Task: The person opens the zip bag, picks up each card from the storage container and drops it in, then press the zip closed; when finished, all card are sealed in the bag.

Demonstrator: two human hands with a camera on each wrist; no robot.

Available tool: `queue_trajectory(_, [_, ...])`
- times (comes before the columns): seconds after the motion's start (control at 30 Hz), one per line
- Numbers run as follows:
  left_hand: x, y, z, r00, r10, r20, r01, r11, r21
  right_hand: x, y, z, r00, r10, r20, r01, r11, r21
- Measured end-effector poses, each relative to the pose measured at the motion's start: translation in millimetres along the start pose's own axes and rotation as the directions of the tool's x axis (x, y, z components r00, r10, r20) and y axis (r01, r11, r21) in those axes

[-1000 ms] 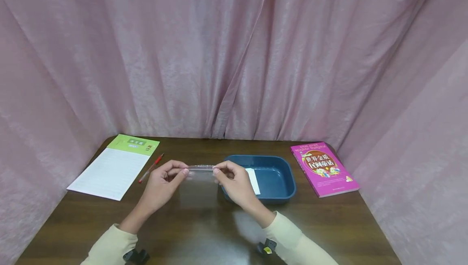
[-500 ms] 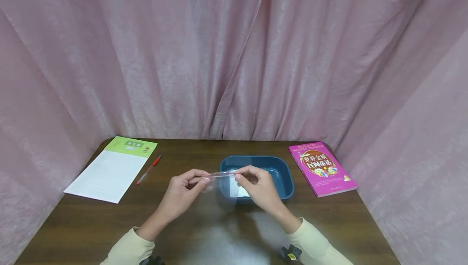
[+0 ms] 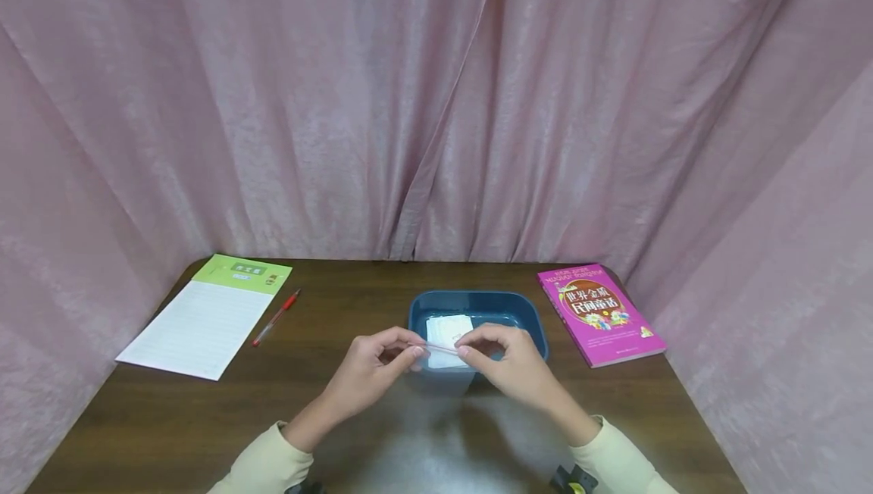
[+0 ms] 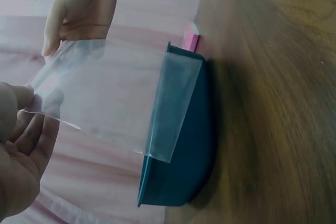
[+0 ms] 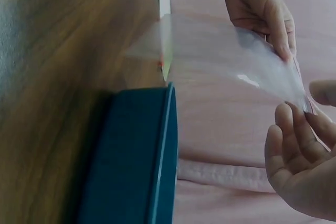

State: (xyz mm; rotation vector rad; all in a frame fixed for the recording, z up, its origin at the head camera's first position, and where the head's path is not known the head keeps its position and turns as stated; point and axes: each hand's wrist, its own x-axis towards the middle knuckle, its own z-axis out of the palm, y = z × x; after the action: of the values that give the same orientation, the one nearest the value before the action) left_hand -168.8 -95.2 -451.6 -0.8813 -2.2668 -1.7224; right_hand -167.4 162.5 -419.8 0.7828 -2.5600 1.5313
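Between both hands hangs a clear plastic bag [image 4: 115,93], its film thin and see-through. My left hand [image 3: 368,376] pinches one end of the bag's upper edge between thumb and fingers. At the other end of that edge, my right hand [image 3: 514,365] has hold with thumb and fingertips. The bag drops in front of a blue plastic bin [image 3: 477,294], and the hands are just over its near side. Inside the bin lie white flat pieces [image 3: 446,327], partly seen behind the bag; their kind is unclear.
On the wooden table [image 3: 170,418], a writing pad [image 3: 198,320] with a green header lies at the left beside a red-capped pen [image 3: 276,318]. A pink book [image 3: 603,316] lies at the right. Pink curtains [image 3: 327,100] surround the table.
Both hands have moved right and slightly nearer with the bag, from left of the bin to its near side. More of the white pieces in the bin shows. The hold on the bag continues.
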Motion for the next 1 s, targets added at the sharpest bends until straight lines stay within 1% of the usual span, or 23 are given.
queue_trajectory(0.1, [0.7,0.4,2.5,1.0,-0.009,0.021,0.009,1.0,0.022,0.9,-0.8,-3.5,0.999,-0.015,0.046,0.016,0.999,-0.03])
queue_trajectory(0.2, [0.0,0.1,4.0,0.999,-0.02,0.037,0.018,0.999,0.045,1.3,-1.3,-5.6,0.994,-0.005,0.106,0.012,0.998,-0.062])
queue_trajectory(0.37, [-3.2,-1.2,4.1,0.997,-0.038,0.069,0.032,0.995,0.096,-0.8,-1.9,-5.1,0.976,0.006,0.218,0.014,0.996,-0.094])
queue_trajectory(0.43, [-4.8,-1.7,3.9,0.996,-0.04,0.083,0.031,0.993,0.111,-1.9,-2.3,-3.4,0.971,0.003,0.238,0.019,0.996,-0.092])
queue_trajectory(0.57, [-6.8,-3.0,3.7,0.995,-0.033,0.098,0.021,0.993,0.12,-3.1,-4.2,-0.4,0.971,0.009,0.238,0.009,0.997,-0.073])
queue_trajectory(0.7, [-6.9,-3.2,4.1,0.998,-0.027,0.064,0.02,0.994,0.104,-2.4,-4.3,1.2,0.969,0.049,0.243,-0.044,0.999,-0.028])
queue_trajectory(0.83, [-7.7,-2.2,4.5,1.0,-0.018,0.006,0.018,0.997,0.071,-0.2,-2.6,3.4,0.957,0.103,0.271,-0.124,0.991,0.059])
queue_trajectory(0.93, [-10.3,-1.5,3.8,0.999,-0.025,-0.041,0.027,0.998,0.057,0.1,-0.7,6.4,0.948,0.115,0.298,-0.159,0.979,0.129])
queue_trajectory(1.0, [-12.0,-0.4,3.4,0.997,-0.041,-0.065,0.045,0.997,0.063,-0.3,0.9,9.3,0.944,0.111,0.31,-0.168,0.972,0.163])
